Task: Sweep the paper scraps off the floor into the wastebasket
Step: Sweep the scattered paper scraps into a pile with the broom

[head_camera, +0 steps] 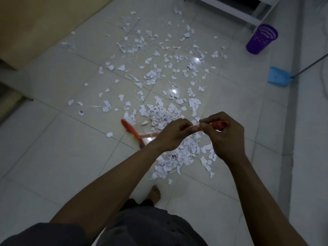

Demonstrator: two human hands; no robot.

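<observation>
Closest to me I see dark clothing and one bare foot planted on the pale tiled floor. Both forearms reach forward from there. My left hand has its grip closed around the orange broom handle, lower down the shaft; my right hand is clamped on the red top end of the same handle, just beside the left. The handle slants down and to the left, ending at the broom head, which is blurred and rests on the floor at the left edge of the paper heap.

Under and just past my hands lies a dense pile of white paper scraps. Beyond it the scraps thin out and scatter across several tiles toward the far wall.

Farther right, a blue dustpan sits on the floor, its long grey stick running off the right edge. Past that stands the purple wastebasket, upright, well apart from the scraps and close to a white piece of furniture at the top.
</observation>
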